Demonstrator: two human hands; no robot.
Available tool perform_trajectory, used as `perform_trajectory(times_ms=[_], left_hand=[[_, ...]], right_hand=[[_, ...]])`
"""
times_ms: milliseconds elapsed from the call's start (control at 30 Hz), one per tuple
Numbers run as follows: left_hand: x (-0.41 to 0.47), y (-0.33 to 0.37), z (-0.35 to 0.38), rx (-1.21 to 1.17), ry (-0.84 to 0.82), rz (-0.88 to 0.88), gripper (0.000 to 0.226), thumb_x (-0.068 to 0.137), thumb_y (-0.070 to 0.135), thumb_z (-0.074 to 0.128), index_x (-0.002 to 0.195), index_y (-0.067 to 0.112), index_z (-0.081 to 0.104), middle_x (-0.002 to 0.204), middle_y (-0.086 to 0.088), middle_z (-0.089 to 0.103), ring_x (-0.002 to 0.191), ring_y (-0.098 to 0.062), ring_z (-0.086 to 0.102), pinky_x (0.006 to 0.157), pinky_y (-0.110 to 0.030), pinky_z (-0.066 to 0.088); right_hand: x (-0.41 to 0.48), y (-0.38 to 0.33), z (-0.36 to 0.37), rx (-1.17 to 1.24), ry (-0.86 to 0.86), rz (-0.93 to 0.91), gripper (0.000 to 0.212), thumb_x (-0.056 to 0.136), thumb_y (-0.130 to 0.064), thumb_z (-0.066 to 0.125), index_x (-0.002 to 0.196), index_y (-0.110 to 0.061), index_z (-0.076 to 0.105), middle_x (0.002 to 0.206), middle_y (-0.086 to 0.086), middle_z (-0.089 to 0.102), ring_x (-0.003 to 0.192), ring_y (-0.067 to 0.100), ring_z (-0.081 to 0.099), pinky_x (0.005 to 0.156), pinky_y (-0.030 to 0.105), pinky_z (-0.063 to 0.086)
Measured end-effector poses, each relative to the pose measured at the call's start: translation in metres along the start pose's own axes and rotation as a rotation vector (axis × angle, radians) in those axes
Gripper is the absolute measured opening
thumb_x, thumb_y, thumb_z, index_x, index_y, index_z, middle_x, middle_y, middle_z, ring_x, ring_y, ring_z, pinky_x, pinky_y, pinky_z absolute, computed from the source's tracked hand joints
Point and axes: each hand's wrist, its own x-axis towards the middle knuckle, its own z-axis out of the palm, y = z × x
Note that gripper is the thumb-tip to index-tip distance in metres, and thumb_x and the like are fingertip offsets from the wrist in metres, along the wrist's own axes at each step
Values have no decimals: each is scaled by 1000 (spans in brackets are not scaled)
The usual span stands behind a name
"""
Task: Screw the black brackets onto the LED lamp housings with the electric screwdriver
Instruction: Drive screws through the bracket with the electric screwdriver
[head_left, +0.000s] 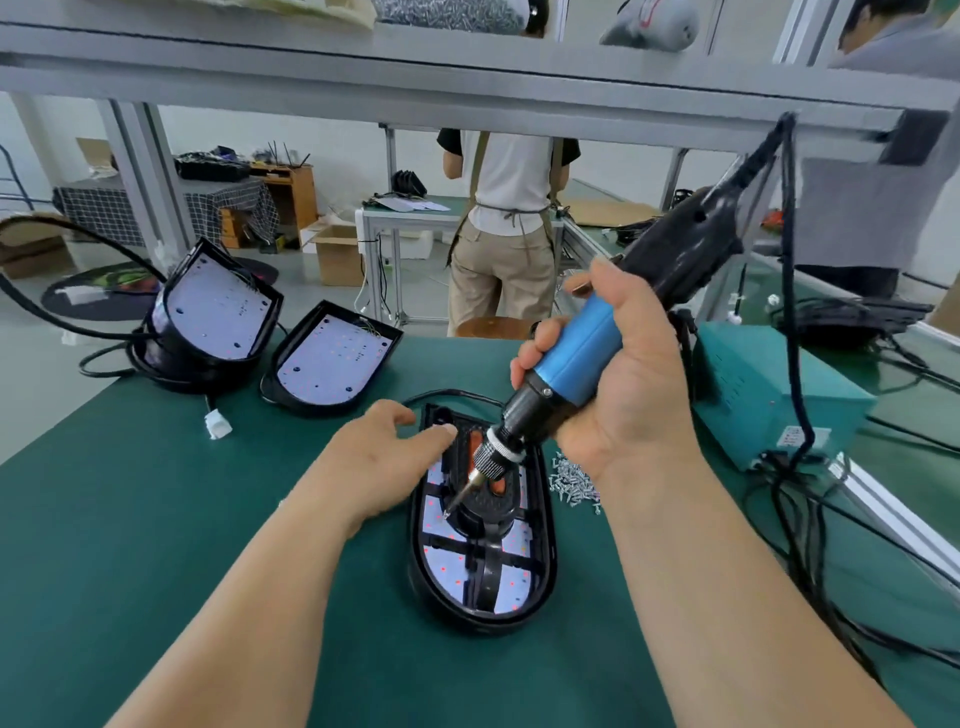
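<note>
Far left on the green mat (156, 519), spare LED lamp housings (332, 358) wait without brackets. The left hand (384, 467), fingers loosely spread, rests its fingertips on the far-left edge of the near housing (544, 545); it should press down firmly so the shell cannot twist. The black bracket (485, 501) sits inside this housing, and the bit meets its left side at a slant. The right hand (618, 384), fingers wrapped round the electric screwdriver (571, 364), would do well to bring the tool upright before driving. Loose screws (574, 480) lie just right of the housing.
</note>
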Motion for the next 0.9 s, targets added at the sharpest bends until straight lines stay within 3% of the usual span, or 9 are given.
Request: perform_trajectory(times_ms=[133, 300, 467, 767, 900], left_hand=[[-3, 0, 0, -73, -199, -73, 38, 85, 44, 66, 114, 24, 53, 82, -1, 65, 46, -10, 52, 43, -18, 42], [-3, 0, 3, -160, -271, -70, 21, 88, 35, 66, 104, 22, 61, 94, -5, 75, 71, -16, 68, 56, -26, 54], [-3, -1, 4, -189, -267, -45, 17, 88, 31, 68, 99, 19, 62, 89, -4, 74, 74, -19, 69, 63, -31, 56], [-3, -1, 5, -260, -276, -53, 16, 90, 26, 67, 102, 18, 60, 89, -4, 76, 69, -17, 71, 55, -27, 52], [-2, -2, 4, -265, -280, -61, 18, 90, 27, 68, 104, 18, 60, 93, -6, 77, 73, -18, 72, 61, -31, 55]], right_hand=[[1, 7, 0, -56, -30, 9, 21, 71, -35, 69, 56, -22, 63, 56, 7, 50, 48, 23, 50, 57, 30, 48], [2, 9, -3, -74, -34, 11, 25, 79, -34, 66, 56, -23, 63, 57, 8, 50, 49, 24, 50, 58, 31, 49], [3, 12, -2, -74, -21, 36, 23, 72, -37, 68, 55, -23, 64, 56, 7, 51, 48, 23, 51, 56, 30, 50], [3, 15, -4, -78, -15, 31, 24, 76, -35, 69, 57, -22, 63, 56, 7, 52, 49, 23, 51, 57, 30, 50], [3, 16, -3, -57, 18, 37, 25, 64, -35, 76, 65, -17, 59, 59, 9, 50, 54, 24, 47, 57, 31, 50]])
